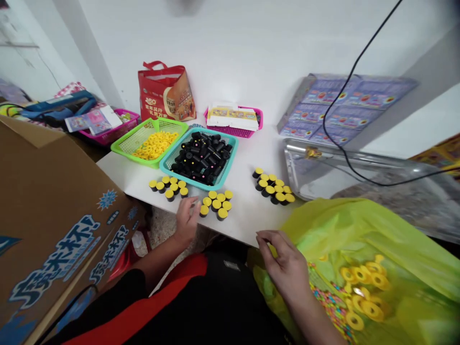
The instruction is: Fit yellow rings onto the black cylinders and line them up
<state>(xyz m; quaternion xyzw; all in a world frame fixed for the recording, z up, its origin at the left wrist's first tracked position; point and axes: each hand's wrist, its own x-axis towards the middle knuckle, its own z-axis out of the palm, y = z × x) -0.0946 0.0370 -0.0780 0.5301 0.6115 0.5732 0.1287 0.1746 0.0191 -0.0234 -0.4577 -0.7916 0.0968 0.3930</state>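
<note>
My left hand [188, 219] is at the table's front edge, fingers loosely bent with a gap between them and the thumb. It is between two groups of short black cylinders with yellow tops, the left group [169, 194] and the middle group [216, 205]. I see nothing held in it. My right hand [287, 258] hovers by the table edge and the yellow-green plastic bag [323, 215], its thumb and fingertips pinched together. Whatever may be in that pinch is too small or hidden. A third group of yellow-topped cylinders [278, 191] stands farther right on the table.
A turquoise basket [230, 172] holds black cylinders; a green basket [120, 143] holds yellow rings. Behind them stand a red bag [151, 88] and a pink basket [235, 131]. A cardboard box [53, 201] crowds the left; a metal tray [293, 177] and hanging black cable [325, 120] are right.
</note>
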